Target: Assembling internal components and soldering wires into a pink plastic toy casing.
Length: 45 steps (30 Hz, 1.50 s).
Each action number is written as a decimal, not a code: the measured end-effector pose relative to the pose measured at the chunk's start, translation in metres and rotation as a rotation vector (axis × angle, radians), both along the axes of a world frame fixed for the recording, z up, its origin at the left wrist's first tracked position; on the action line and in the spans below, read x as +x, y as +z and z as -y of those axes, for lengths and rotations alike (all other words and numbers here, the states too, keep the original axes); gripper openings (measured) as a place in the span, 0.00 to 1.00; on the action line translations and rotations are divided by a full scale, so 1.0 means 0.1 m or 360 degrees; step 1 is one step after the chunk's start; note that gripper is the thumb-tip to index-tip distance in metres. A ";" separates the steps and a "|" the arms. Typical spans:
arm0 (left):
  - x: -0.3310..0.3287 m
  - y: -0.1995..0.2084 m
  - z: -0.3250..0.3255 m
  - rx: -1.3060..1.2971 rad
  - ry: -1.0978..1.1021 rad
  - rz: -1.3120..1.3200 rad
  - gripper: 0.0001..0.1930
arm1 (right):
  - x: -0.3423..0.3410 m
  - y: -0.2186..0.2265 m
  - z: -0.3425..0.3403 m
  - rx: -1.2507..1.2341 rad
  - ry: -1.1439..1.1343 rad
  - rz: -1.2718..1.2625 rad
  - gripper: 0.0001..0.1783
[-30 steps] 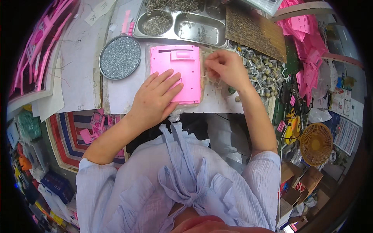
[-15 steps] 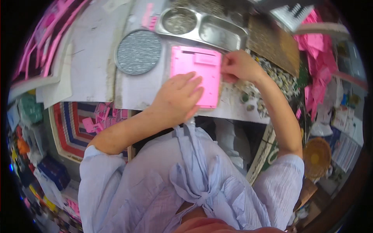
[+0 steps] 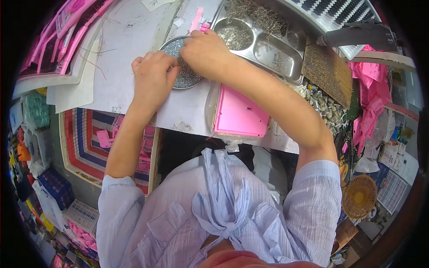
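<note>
Both hands are over a round metal dish (image 3: 187, 82) of small, shiny grey metal pieces. My left hand (image 3: 153, 77) reaches its left rim, fingers curled and thumb toward the index finger. From the right, my right hand (image 3: 204, 52) comes over the dish with its fingertips pinched down toward the pieces. Whatever either hand holds is hidden or too small to name. Below my right forearm, a flat pink plastic panel (image 3: 240, 112) lies on the table's near edge, untouched by either hand.
A steel compartment tray (image 3: 275, 57) of small metal parts stands at the back. Right of it are a brown board (image 3: 327, 71), a heap of small metal pieces (image 3: 330, 111) and a dark-handled tool (image 3: 359, 36). A striped-lined box (image 3: 85, 147) with pink parts sits lower left.
Both hands have left the pink panel and moved up and left to the round dish. The view has shifted, so the table's things appear farther right.
</note>
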State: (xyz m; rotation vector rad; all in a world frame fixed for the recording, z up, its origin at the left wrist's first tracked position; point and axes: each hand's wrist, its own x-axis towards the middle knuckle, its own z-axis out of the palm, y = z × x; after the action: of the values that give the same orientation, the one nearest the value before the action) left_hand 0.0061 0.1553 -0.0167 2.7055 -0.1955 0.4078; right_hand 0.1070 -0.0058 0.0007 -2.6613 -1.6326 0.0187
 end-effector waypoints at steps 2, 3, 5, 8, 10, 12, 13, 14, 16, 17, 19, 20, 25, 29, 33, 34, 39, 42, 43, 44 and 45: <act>0.04 0.00 -0.03 -0.0086 0.0088 0.0013 0.02 | -0.01 -0.07 -0.01 0.0102 -0.0012 -0.0001 0.07; 0.06 0.02 -0.05 -0.0057 0.0115 0.0017 0.02 | 0.01 -0.07 -0.02 0.0069 0.0006 -0.0027 0.07; 0.08 0.05 -0.06 0.0002 0.0172 0.0018 0.03 | 0.05 -0.07 -0.04 0.0002 0.0043 -0.0085 0.08; 0.00 0.16 0.10 -0.0621 0.0063 -0.0158 0.06 | 0.14 -0.02 -0.05 -0.0032 -0.0061 -0.0031 0.09; -0.07 0.21 0.35 -0.0816 -0.0095 -0.0335 0.08 | 0.22 -0.07 -0.03 0.0182 -0.0109 -0.0013 0.10; -0.07 0.23 0.55 -0.0904 -0.0155 -0.0488 0.09 | 0.26 -0.02 -0.01 0.0417 -0.0213 -0.0126 0.10; -0.02 0.23 0.63 -0.0894 -0.0155 -0.0557 0.10 | 0.29 0.02 0.04 0.0543 -0.0312 -0.0248 0.11; 0.03 0.23 0.70 -0.0884 -0.0165 -0.0629 0.10 | 0.33 0.07 0.14 0.0669 -0.0420 -0.0370 0.11; 0.10 0.25 0.78 -0.0816 -0.0209 -0.0678 0.11 | 0.35 0.22 0.45 0.0967 -0.0437 -0.0530 0.10; 0.14 0.28 0.81 -0.0757 -0.0262 -0.0700 0.11 | 0.29 0.34 0.63 0.1057 -0.0510 -0.0644 0.09; 0.18 0.32 0.85 -0.0612 -0.0350 -0.0674 0.11 | 0.20 0.45 1.03 0.1219 -0.0634 -0.0789 0.11; 0.20 0.33 0.85 -0.0525 -0.0392 -0.0630 0.11 | 0.11 0.53 1.24 0.1210 -0.0741 -0.0866 0.11; 0.27 0.38 0.93 -0.0090 -0.0502 -0.0508 0.11 | -0.13 0.49 2.07 0.0937 -0.1172 -0.1223 0.10; 0.32 0.45 0.99 0.0139 -0.0567 -0.0524 0.11 | -0.22 0.31 2.14 0.1104 -0.1318 -0.1478 0.08; 0.47 0.57 0.99 0.0192 -0.0626 -0.0804 0.14 | -0.22 0.20 1.99 0.0915 -0.1211 -0.1138 0.09; 0.47 0.55 0.98 0.0134 -0.0648 -0.0808 0.14 | -0.23 0.17 1.97 0.0858 -0.1147 -0.0988 0.09; 0.46 0.51 0.60 -0.0412 -0.0468 -0.0898 0.16 | -0.18 0.13 1.99 0.0785 -0.1136 -0.1013 0.10; 0.34 0.42 0.29 -0.0423 -0.0085 -0.0610 0.15 | -0.14 0.19 1.95 0.0707 -0.1254 -0.1205 0.10; 0.30 0.35 0.19 -0.0312 -0.0071 -0.0525 0.12 | -0.12 0.22 1.93 0.0674 -0.1295 -0.1263 0.10; 0.26 0.28 0.12 -0.0162 -0.0127 -0.0390 0.11 | -0.07 0.21 1.95 0.0645 -0.1191 -0.1198 0.10; 0.21 0.22 0.06 -0.0013 -0.0181 -0.0255 0.10 | 0.01 0.18 1.98 0.0616 -0.1085 -0.1134 0.10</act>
State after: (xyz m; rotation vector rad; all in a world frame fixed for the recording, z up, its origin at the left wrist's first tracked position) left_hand 0.0274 0.1494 0.0052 2.6876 -0.2993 0.1572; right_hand 0.1084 -0.2042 0.0182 -2.3410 -0.4460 0.5068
